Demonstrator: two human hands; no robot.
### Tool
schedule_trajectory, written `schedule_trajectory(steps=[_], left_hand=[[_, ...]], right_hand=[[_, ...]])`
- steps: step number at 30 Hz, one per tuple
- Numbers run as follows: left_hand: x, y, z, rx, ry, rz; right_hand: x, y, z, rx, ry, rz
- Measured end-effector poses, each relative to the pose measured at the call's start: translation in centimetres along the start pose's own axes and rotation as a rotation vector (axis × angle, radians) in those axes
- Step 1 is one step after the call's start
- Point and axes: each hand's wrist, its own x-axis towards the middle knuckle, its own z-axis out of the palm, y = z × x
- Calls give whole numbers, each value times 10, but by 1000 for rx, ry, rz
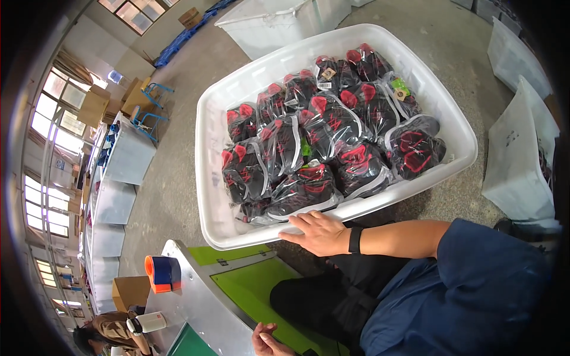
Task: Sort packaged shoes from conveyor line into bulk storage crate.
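A large white plastic tub (pixel 415 188) stands in front of me, filled with several black-and-red shoes (pixel 325 123) in clear plastic bags. My right hand (pixel 317 233), with a black band at the wrist, holds the tub's near rim, its fingers over the top and the thumb along the outer side. At the lower edge is my left hand (pixel 270 341), partly cut off. Its fingers are loosely bent and apart, with nothing visible in them. It is nearest to the grey metal tabletop (pixel 205 291) and the green cabinet panel (pixel 255 282).
An orange-and-blue roll (pixel 161 274) and a white bottle (pixel 149 322) stand on the tabletop. A person (pixel 116 332) sits beyond it. Other white tubs (pixel 519 151) stand at the right and a white tub (pixel 267 26) behind. Blue stools (pixel 148 118) are at the left.
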Motion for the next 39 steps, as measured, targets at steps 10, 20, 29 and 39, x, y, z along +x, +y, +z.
schedule_trajectory(steps=[10,20,29,39], left_hand=[[-2,5,-2,-82,13,-27],[-3,6,-11,-145,-1,-16],[-2,6,-10,-129,-13,-12],[-1,4,-8,-119,-17,-3]], right_hand=[[2,-2,-9,-11,23,-18],[5,-7,-15,100,-54,5],[63,-28,18,335,-200,49],[65,-34,29,98,-67,33]])
